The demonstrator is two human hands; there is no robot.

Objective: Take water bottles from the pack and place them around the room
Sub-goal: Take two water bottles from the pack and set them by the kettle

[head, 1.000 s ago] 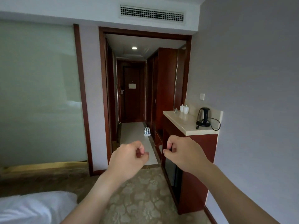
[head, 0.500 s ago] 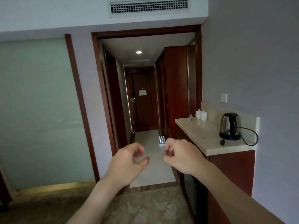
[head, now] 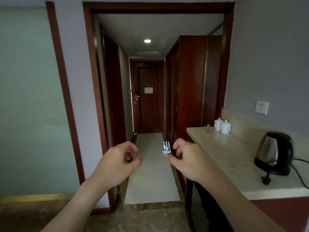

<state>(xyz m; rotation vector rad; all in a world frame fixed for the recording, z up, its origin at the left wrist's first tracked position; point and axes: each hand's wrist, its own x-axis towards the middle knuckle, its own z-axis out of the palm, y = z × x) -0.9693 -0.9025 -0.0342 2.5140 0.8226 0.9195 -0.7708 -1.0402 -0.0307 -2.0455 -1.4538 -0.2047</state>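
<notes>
A shrink-wrapped pack of water bottles stands on the pale hallway floor, far ahead, beside the dark wooden wardrobe. My left hand is raised in front of me with its fingers loosely curled and holds nothing. My right hand is raised beside it, fingers also loosely curled and empty. Both hands are well short of the pack; the right hand overlaps its right edge only in the image.
A beige counter runs along the right wall with a black kettle, its cord and two white lidded cups. A wooden door frame opens onto a narrow hallway ending at a dark door. Wardrobe on the right.
I have moved forward toward the doorway; the counter, kettle and bottle pack look nearer and larger. The bed has left the view. Both hands stay raised and empty.
</notes>
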